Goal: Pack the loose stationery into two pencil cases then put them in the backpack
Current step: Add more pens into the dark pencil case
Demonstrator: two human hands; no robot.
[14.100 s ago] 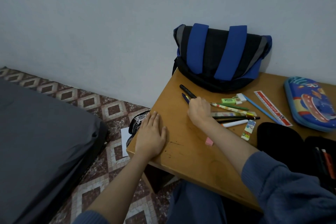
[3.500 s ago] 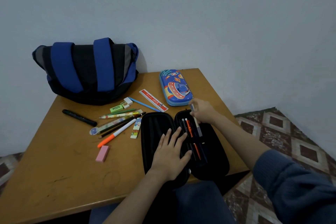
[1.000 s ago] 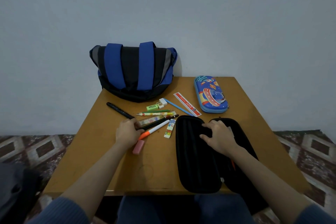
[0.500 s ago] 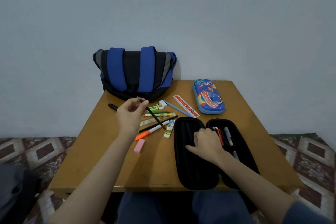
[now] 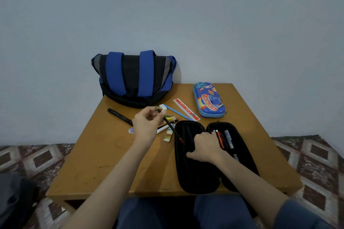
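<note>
My left hand (image 5: 147, 126) pinches a pencil (image 5: 175, 131) above the desk (image 5: 104, 163), tip over the open black case (image 5: 195, 176). My right hand (image 5: 206, 147) grips the case's spine. I'm mid-filling, I judge; next, lower the pencil into a slot.

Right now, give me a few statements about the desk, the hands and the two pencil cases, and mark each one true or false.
1. The left hand pinches a dark pencil. True.
2. The blue pencil case is open. False: it is closed.
3. The black pencil case lies open with pens in one half. True.
4. The right hand holds the ruler. False: it rests on the black pencil case; the ruler lies on the table.
5. The backpack is on the floor. False: it sits on the table.
</note>
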